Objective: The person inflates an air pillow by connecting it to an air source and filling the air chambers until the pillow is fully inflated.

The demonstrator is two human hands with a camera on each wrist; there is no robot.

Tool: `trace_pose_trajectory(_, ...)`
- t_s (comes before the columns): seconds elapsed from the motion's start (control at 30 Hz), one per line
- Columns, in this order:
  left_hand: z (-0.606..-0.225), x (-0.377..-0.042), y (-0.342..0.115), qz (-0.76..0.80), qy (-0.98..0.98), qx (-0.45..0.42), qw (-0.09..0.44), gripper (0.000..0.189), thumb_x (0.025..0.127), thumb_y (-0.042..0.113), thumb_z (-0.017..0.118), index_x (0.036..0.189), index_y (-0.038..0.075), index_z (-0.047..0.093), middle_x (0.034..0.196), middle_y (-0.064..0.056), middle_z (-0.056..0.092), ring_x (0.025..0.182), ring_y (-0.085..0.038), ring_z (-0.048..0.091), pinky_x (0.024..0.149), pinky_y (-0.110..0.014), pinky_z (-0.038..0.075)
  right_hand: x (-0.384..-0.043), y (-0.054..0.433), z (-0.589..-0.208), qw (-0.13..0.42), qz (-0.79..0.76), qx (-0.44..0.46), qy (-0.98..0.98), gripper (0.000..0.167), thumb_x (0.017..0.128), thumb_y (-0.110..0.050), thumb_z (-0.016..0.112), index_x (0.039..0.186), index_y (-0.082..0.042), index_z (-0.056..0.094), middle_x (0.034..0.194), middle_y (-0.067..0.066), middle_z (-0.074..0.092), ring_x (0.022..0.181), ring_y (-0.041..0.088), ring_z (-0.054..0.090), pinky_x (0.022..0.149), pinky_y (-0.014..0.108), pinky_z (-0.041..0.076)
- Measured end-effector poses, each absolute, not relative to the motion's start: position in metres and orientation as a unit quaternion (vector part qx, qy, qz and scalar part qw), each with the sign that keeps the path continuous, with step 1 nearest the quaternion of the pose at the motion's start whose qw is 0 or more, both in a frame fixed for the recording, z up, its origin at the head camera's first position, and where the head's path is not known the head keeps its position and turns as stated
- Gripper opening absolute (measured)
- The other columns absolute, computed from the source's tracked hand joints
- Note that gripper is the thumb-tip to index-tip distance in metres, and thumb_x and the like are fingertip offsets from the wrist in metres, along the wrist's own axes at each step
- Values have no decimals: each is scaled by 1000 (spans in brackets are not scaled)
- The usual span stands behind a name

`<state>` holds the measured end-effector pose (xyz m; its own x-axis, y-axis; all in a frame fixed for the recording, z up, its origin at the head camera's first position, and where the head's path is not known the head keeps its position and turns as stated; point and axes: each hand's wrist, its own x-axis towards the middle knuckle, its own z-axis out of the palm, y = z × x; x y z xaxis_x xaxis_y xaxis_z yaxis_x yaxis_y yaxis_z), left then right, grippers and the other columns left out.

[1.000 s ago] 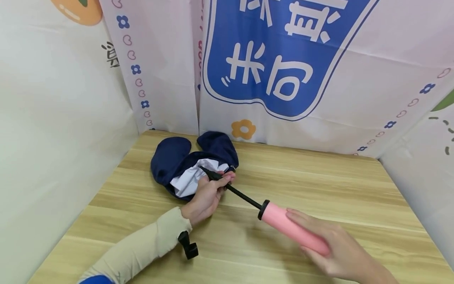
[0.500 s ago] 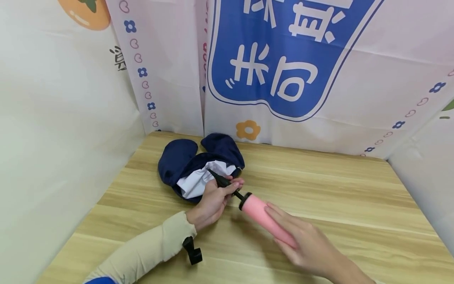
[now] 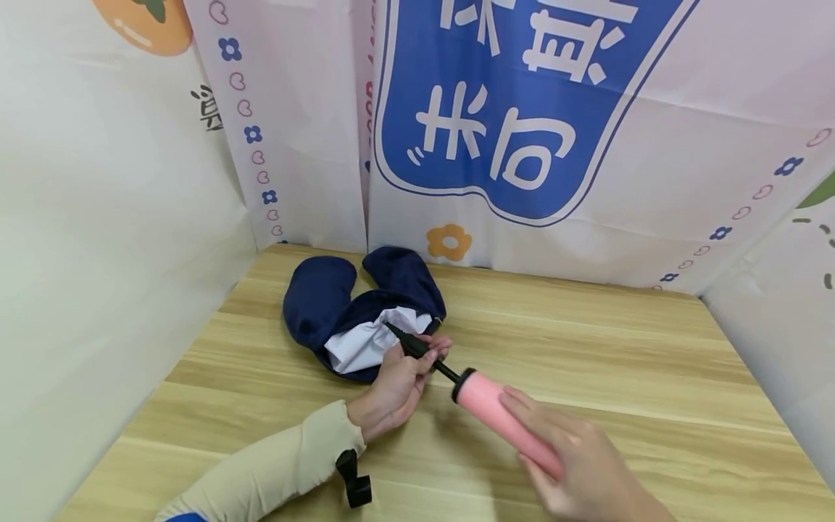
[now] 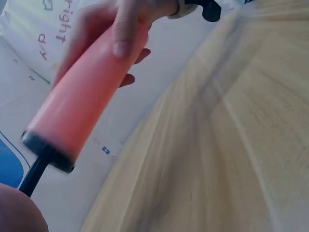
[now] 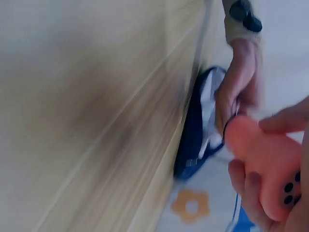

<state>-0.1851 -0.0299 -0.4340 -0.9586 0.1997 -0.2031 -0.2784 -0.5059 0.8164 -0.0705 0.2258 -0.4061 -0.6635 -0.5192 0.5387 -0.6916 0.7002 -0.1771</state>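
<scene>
A navy neck pillow (image 3: 320, 301) lies at the back left of the table, its cover open on a white inner lining (image 3: 359, 346). My left hand (image 3: 398, 391) holds the black nozzle end of a pink hand pump (image 3: 502, 417), with the tip against the white lining. Whether the tip sits in a valve I cannot tell. Around the pump's pink barrel (image 5: 260, 150) curl the fingers of my right hand (image 3: 580, 460). A short stretch of black rod (image 4: 34, 174) shows between the barrel and my left hand.
The wood-grain table (image 3: 587, 348) runs out to the right of the pillow. Printed cloth walls (image 3: 313, 145) stand along its back and sides. A black wrist mount (image 3: 354, 480) sticks out from my left sleeve.
The pink barrel has slid along the black rod towards my left hand, so much less rod shows than one second ago. My left hand stays at the nozzle.
</scene>
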Motion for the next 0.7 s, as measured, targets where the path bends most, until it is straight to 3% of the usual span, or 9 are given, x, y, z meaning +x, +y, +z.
trace_pose_trajectory(0.07,-437,-182,-27,863,486,-41,132,32,101,-16,45,132,-9,45,125,-12,71,108,-8,72,101,-18,55,-82,209,-412,269,181,346,-881,81,70,-15,85,148,-13,62,140,4,72,101,22,79,81,32,65)
trace_pose_trajectory(0.13,-439,-183,-28,856,498,-41,133,34,102,-14,46,136,-12,45,125,-11,73,110,-8,71,99,-17,55,-90,197,-417,274,183,342,-880,81,68,-15,85,146,-12,63,138,7,72,99,23,80,76,38,66)
trace_pose_trajectory(0.3,-440,-194,-37,852,508,-21,124,37,102,-14,49,138,-11,41,119,-8,76,108,-11,74,96,-19,57,-93,200,-421,204,190,338,-899,82,82,-16,85,157,-16,52,152,7,62,121,28,73,95,44,62)
trace_pose_trajectory(0.47,-434,-206,-44,856,501,-9,128,40,101,-17,50,140,-12,39,119,-10,76,103,-11,76,100,-23,58,-72,240,-412,158,195,331,-910,84,86,-16,85,160,-20,46,159,2,55,133,23,66,114,22,45)
trace_pose_trajectory(0.57,-430,-209,-46,865,489,-25,111,33,102,-15,50,134,-10,44,119,-12,77,100,-11,77,98,-23,59,-58,262,-402,144,195,320,-916,86,83,-15,88,160,-22,48,157,-2,57,136,13,63,117,7,30)
trace_pose_trajectory(0.63,-429,-209,-44,874,475,-38,99,27,102,-14,52,128,-8,49,115,-12,78,99,-11,77,96,-22,59,-53,267,-396,152,197,315,-916,84,83,-15,87,158,-22,51,155,-3,60,134,10,64,116,5,30)
trace_pose_trajectory(0.7,-429,-206,-40,877,465,-48,108,25,104,-9,54,128,-6,51,113,-8,78,100,-10,77,97,-22,59,-53,261,-393,174,185,315,-915,73,89,-20,81,156,-22,53,152,-3,62,128,11,68,110,8,42)
